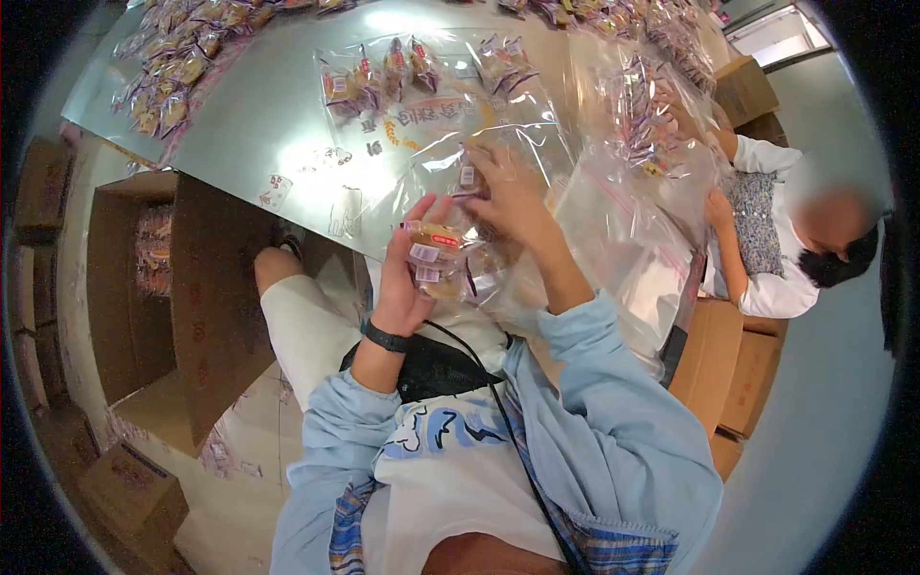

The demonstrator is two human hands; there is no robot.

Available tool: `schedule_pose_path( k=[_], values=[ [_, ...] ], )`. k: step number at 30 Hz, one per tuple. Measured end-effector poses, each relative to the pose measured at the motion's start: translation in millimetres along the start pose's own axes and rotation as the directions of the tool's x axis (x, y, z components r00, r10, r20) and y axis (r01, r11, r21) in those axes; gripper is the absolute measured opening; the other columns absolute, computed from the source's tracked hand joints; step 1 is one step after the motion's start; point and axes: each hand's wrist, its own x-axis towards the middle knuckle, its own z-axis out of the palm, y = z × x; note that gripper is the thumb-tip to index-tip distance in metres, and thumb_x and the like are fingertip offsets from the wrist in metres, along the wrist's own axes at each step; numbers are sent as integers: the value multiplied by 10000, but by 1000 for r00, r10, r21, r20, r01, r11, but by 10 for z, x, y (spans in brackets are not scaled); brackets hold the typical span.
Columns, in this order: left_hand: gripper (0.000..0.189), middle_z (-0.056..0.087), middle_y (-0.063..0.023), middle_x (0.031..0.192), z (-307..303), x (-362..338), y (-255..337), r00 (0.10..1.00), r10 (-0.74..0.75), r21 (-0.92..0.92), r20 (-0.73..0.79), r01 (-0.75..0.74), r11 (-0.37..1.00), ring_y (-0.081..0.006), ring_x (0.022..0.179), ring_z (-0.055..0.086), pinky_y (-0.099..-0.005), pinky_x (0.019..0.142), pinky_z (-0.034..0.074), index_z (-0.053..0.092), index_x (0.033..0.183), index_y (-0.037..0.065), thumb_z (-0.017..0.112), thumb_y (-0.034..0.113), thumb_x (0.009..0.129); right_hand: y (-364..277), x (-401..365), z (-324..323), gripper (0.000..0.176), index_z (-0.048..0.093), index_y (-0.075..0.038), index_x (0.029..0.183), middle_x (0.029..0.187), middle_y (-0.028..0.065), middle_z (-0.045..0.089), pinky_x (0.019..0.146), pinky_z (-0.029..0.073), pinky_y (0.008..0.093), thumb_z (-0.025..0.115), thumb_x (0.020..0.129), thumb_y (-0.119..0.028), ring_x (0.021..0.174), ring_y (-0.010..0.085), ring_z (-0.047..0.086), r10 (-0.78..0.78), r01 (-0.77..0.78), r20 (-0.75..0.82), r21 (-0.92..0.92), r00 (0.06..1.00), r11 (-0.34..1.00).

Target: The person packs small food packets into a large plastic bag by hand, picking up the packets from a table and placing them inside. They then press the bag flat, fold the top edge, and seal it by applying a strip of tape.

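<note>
My left hand [404, 273], with a dark band on its wrist, is closed round small wrapped pastries [436, 251] with white barcode labels and a red mark. They sit at the table's near edge, level with the mouth of a large clear plastic bag [431, 158]. My right hand [510, 196] reaches over the bag, its fingers curled on another wrapped pastry [468, 177] with a barcode. Film partly covers its fingertips. Further up the bag lie several wrapped pastries [395, 69] in a row, and a second group [505, 65] is to their right.
Heaps of wrapped pastries [177, 67] line the back of the metal table [254, 120]. A stack of clear bags [618, 225] lies to my right. Beyond it a co-worker [762, 206] handles a filled bag [647, 125]. An open carton [182, 307] stands at left; other cartons [738, 374] are at right.
</note>
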Motion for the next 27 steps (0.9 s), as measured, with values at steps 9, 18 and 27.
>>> schedule_pose_path(
  k=[9, 18, 27],
  values=[
    [1206, 177, -67, 1735, 69, 74, 148, 986, 84, 63, 143, -94, 994, -176, 1324, 559, -376, 1088, 483, 190, 1648, 34, 715, 736, 820, -15, 464, 455, 479, 615, -58, 1380, 1308, 231, 539, 1009, 476, 418, 723, 953, -247, 1162, 349, 577, 170, -23, -523, 275, 835, 961],
    [1349, 205, -76, 1725, 297, 75, 252, 989, 80, 167, 125, -100, 981, -220, 1107, 699, -363, 954, 564, 216, 1642, 23, 820, 748, 679, 118, 1248, 903, 353, 556, 5, 1332, 1255, 158, 612, 967, 479, 387, 599, 1031, -174, 1146, 280, 594, 442, 196, -710, 623, 548, 757],
    [1365, 222, -83, 1721, 286, 55, 310, 990, 59, 196, 127, -83, 977, -218, 1077, 716, -355, 956, 564, 231, 1637, 16, 839, 746, 656, 292, 1777, 809, 365, 624, -82, 1312, 1191, 123, 658, 895, 531, 357, 699, 956, -119, 1016, 228, 640, 493, 105, -479, 786, 726, 609]
  ],
)
